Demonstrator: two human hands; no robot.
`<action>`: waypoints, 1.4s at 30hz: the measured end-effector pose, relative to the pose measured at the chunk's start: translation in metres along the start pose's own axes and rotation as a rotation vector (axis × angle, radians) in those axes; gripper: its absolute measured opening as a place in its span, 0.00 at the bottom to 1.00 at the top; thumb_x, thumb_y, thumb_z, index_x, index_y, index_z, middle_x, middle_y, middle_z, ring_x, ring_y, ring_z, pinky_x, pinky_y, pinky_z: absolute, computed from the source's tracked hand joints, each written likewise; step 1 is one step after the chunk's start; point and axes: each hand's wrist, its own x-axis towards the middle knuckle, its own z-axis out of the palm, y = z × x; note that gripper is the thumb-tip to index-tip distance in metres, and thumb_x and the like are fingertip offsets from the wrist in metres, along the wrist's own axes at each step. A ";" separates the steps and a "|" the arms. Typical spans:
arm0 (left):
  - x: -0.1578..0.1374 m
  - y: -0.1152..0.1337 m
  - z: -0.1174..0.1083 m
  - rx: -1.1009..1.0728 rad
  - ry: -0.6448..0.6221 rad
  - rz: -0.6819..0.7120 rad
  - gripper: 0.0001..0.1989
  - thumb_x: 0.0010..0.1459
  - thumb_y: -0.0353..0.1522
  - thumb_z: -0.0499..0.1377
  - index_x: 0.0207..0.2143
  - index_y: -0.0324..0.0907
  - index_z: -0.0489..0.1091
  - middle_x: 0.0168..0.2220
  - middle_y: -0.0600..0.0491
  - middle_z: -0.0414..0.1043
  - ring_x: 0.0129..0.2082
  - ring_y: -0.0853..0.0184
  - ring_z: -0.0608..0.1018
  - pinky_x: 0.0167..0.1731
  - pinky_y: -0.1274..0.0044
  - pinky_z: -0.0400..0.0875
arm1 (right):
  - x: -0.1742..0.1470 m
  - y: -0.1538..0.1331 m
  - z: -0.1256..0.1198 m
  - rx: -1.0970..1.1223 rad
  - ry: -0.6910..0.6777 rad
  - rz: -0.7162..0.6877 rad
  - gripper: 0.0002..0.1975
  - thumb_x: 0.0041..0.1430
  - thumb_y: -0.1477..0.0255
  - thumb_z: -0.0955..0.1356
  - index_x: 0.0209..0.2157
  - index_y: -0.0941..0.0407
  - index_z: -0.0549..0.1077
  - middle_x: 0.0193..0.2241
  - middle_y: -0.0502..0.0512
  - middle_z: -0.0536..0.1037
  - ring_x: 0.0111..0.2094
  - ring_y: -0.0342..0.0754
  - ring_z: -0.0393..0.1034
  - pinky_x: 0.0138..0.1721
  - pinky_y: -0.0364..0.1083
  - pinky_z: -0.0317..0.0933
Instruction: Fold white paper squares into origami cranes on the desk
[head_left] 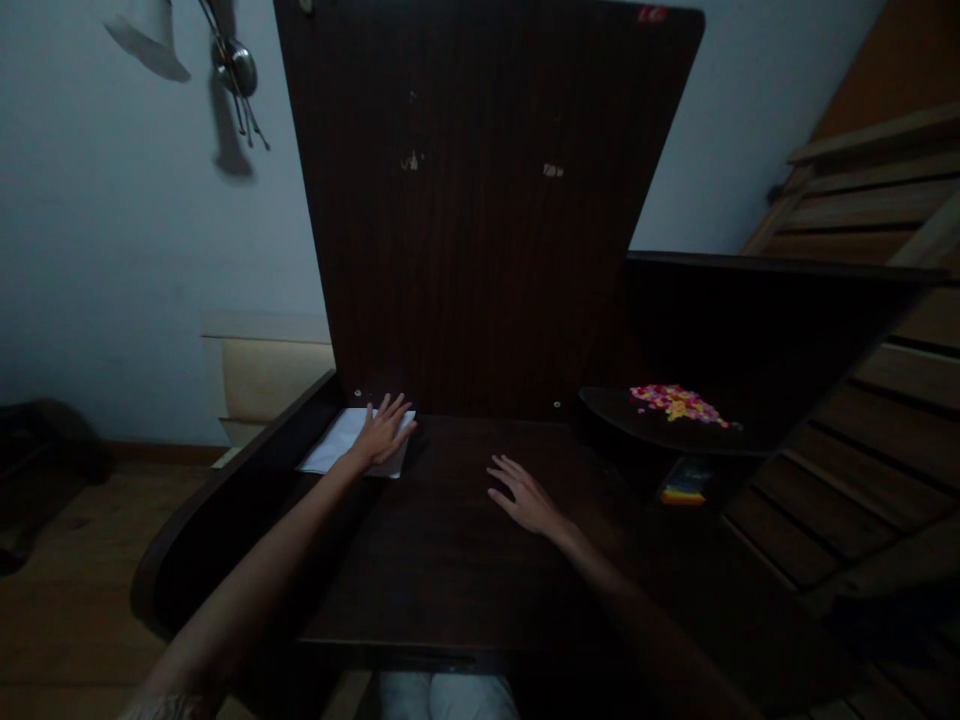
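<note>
My left hand [381, 436] is over a stack of white paper [337, 440] at the desk's left back corner, fingers spread. I cannot tell whether the palm presses on the sheets. Over the middle of the dark wooden desk [442, 580] is my right hand [525, 495], its fingers stretched out and nothing in it. A heap of small pink, red and yellow pieces [682, 403] lies on the curved shelf to the right, apart from both hands.
A tall dark panel [480, 230] rises behind the desk. Under the curved shelf [600, 405] sits a yellow and orange item [682, 496]. Wooden slats [862, 480] stand on the right; a wall lamp [236, 68] hangs at upper left. The desk has a raised left side [232, 480].
</note>
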 end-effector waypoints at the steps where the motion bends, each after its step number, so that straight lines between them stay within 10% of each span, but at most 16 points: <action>1: -0.005 0.010 0.001 -0.045 -0.029 0.082 0.31 0.65 0.47 0.39 0.63 0.39 0.53 0.67 0.44 0.46 0.67 0.52 0.46 0.61 0.53 0.43 | 0.000 -0.002 -0.001 -0.021 -0.034 -0.001 0.26 0.63 0.58 0.60 0.58 0.56 0.65 0.62 0.60 0.60 0.65 0.53 0.49 0.64 0.57 0.44; 7: -0.044 0.060 0.023 -0.243 -0.273 0.339 0.32 0.63 0.50 0.43 0.64 0.45 0.51 0.67 0.46 0.47 0.66 0.58 0.50 0.63 0.60 0.46 | 0.001 -0.010 -0.009 -0.067 -0.164 0.019 0.31 0.64 0.53 0.56 0.62 0.55 0.57 0.64 0.58 0.54 0.66 0.52 0.43 0.65 0.57 0.37; 13: -0.051 0.058 0.040 -0.251 -0.318 0.421 0.35 0.61 0.51 0.46 0.65 0.46 0.47 0.67 0.46 0.45 0.66 0.57 0.50 0.63 0.59 0.46 | 0.004 -0.007 -0.010 -0.068 -0.252 0.014 0.32 0.63 0.50 0.55 0.64 0.51 0.53 0.66 0.55 0.49 0.67 0.52 0.38 0.65 0.57 0.33; 42: -0.049 0.065 0.039 -0.245 -0.338 0.366 0.33 0.63 0.50 0.43 0.66 0.46 0.45 0.67 0.49 0.44 0.67 0.59 0.46 0.64 0.61 0.42 | 0.002 -0.009 -0.010 -0.049 -0.226 0.028 0.30 0.64 0.52 0.56 0.63 0.50 0.55 0.66 0.54 0.51 0.67 0.52 0.40 0.65 0.58 0.33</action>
